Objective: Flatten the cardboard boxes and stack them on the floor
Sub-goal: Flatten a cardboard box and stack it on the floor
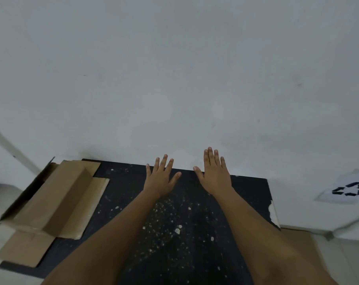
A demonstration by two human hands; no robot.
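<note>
Head view: both arms reaching forward over dark speckled mat (174,233) lying on floor. Left hand (159,179) spreading flat, fingers straight, grasping nothing. Right hand (214,175) likewise lying released, fingers extended, fingertips passing mat's far edge toward pale wall (174,79). Cardboard boxes (51,200) sitting at mat's left side, well apart from left hand; flattened sheets lying underneath, one part-folded box resting on top. White box bearing black recycling symbol (349,189) sitting far right, apart from right hand.
</note>
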